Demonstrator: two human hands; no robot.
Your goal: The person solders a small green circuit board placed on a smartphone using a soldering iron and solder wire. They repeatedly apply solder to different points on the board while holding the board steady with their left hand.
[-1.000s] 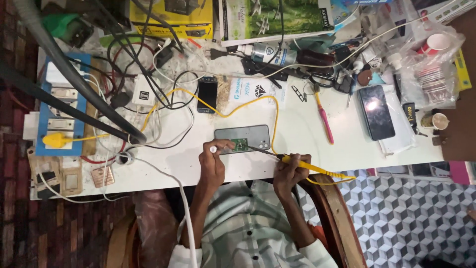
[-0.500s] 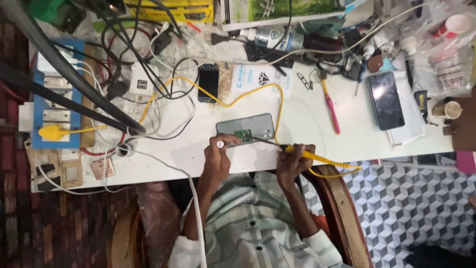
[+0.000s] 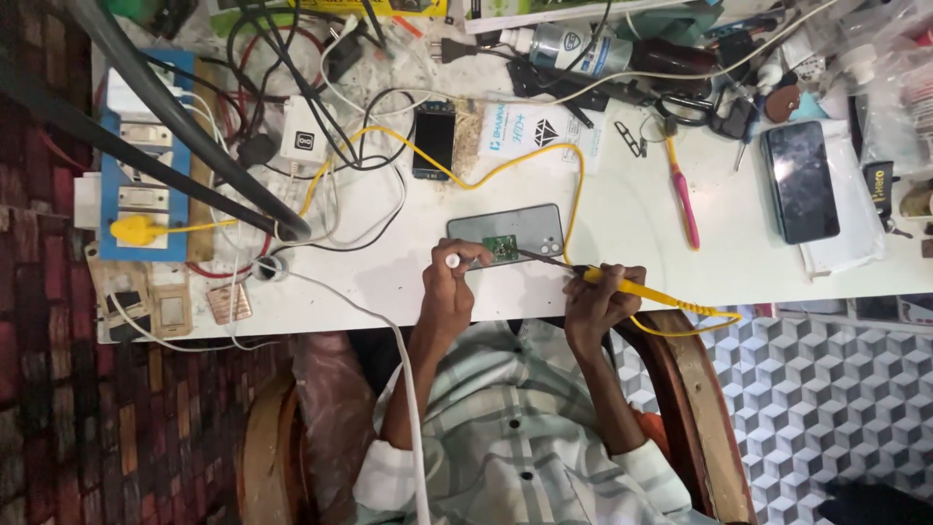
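A grey phone [image 3: 505, 228] lies face down on the white table [image 3: 622, 233], with a small green circuit board [image 3: 502, 248] on its near edge. My left hand [image 3: 450, 287] pinches a thin white-tipped tool [image 3: 466, 261] pointed at the board. My right hand [image 3: 595, 299] grips a yellow-handled soldering iron [image 3: 637, 286]. Its dark tip reaches left to the edge of the board. A yellow cable [image 3: 573, 185] loops from the iron across the table.
A pink brush [image 3: 683, 202] and a black phone [image 3: 800, 180] lie to the right. Behind are a small dark phone [image 3: 433, 139], tangled cables [image 3: 321, 107] and a bottle [image 3: 573, 47]. A blue switchboard [image 3: 146, 185] and black pole [image 3: 194, 126] stand left. A wooden chair [image 3: 695, 389] is under me.
The view has drifted so the table sits a little lower and to the right. Both hands stay at the board with their tools.
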